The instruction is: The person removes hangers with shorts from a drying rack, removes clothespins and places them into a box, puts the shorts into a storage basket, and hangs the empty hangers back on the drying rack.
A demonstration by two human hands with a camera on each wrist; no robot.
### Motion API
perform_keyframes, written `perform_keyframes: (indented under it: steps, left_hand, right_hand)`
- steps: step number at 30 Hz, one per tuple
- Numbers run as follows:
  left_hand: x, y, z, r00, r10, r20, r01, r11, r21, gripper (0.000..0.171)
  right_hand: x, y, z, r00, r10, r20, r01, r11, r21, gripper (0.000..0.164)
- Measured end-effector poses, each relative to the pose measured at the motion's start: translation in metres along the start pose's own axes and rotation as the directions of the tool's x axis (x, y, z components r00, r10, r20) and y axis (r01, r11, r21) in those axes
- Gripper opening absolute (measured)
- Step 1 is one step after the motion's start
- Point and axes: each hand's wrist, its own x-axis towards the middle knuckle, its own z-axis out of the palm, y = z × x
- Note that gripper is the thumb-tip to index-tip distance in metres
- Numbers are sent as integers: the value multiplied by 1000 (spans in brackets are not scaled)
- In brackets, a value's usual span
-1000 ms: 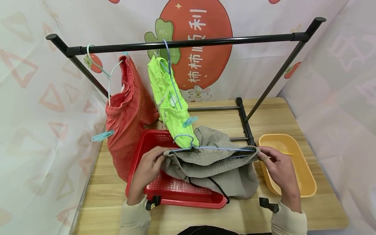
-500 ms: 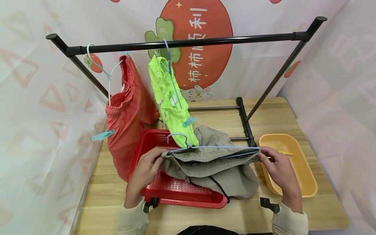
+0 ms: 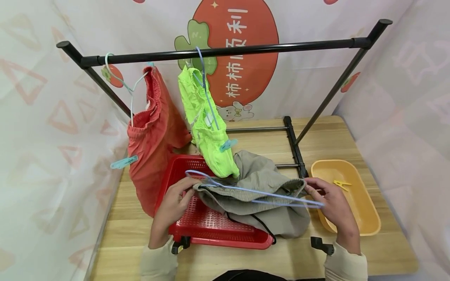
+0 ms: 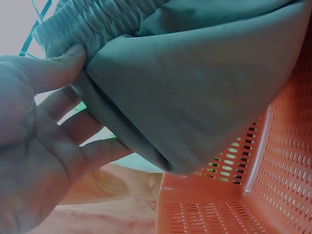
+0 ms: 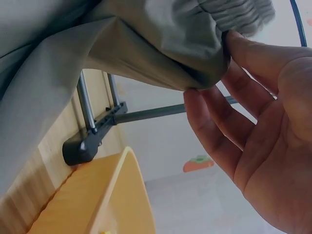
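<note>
A grey garment (image 3: 281,220) is held by both ends of its waistband (image 3: 242,207), partly over a red basket (image 3: 228,244).

The left end is pinched between thumb and fingers by the left hand (image 3: 177,203), the right end likewise by the right hand (image 3: 335,207); a blue hanger (image 3: 270,194) is tilted across the waistband, its hook near the left hand, its far end projected past the garment over the right hand; a yellow clip (image 3: 341,183) is contained in a yellow tray (image 3: 373,218) beside the right hand; a red garment (image 3: 151,156) and a green garment (image 3: 212,146) are hung from a black rack (image 3: 281,48).
</note>
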Motion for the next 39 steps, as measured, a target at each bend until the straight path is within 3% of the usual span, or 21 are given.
perform_keyframes:
  steps: [4,9,13,17,25,27,33,39]
  left_hand:
    - [0,0,1,1000,-1,21,1,1000,7,33]
    - [3,1,3,999,9,40,-10,1000,28,32]
    - [6,2,4,998,8,56,-10,999,42,30]
    - [7,3,5,997,0,82,-4,999,42,28]
    - [8,3,5,994,-2,108,-6,998,70,27]
    - [8,3,5,993,-1,120,-8,997,73,27]
    - [8,3,7,991,2,137,-15,996,89,29]
    - [8,4,9,990,-6,138,-9,994,105,27]
  right_hand:
    - [3,-3,3,999,4,43,-5,1000,24,24]
    - [5,-10,2,999,-38,-34,42,992,118,29]
    - [7,-17,-2,990,-114,-87,133,958,253,30]
    - [8,-23,-4,985,-147,-86,167,927,336,34]
    - [5,-33,-11,969,-248,3,221,869,444,32]
    - [4,-35,-14,966,-255,41,212,873,438,33]
    - [3,-41,-16,962,-194,193,131,945,299,31]
    - [2,-41,-12,957,-202,208,131,942,309,28]
